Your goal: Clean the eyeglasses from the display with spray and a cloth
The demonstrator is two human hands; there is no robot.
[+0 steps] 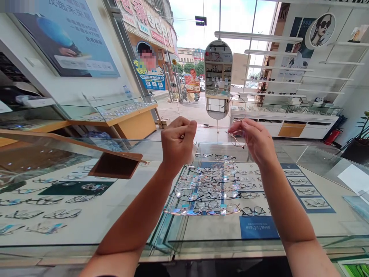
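My right hand [253, 138] pinches a pair of thin-rimmed eyeglasses [238, 145] in the air above the glass counter. One round lens sits below the fingers and the other rises above them. Level with it on the left, my left hand [178, 141] is closed in a fist. A bit of white tissue or cloth [194, 152] shows under its fingers; the rest is hidden in the palm. Beneath both hands, several rows of eyeglasses [213, 186] lie inside the glass display counter [201, 232].
A brown-framed tabletop mirror [115, 164] stands on the counter at left, over more frames. A blue card [258, 227] lies near the front edge. Beyond the counter are an oval standing mirror [218, 79], side display cases [135, 121] and wall shelves [276, 71].
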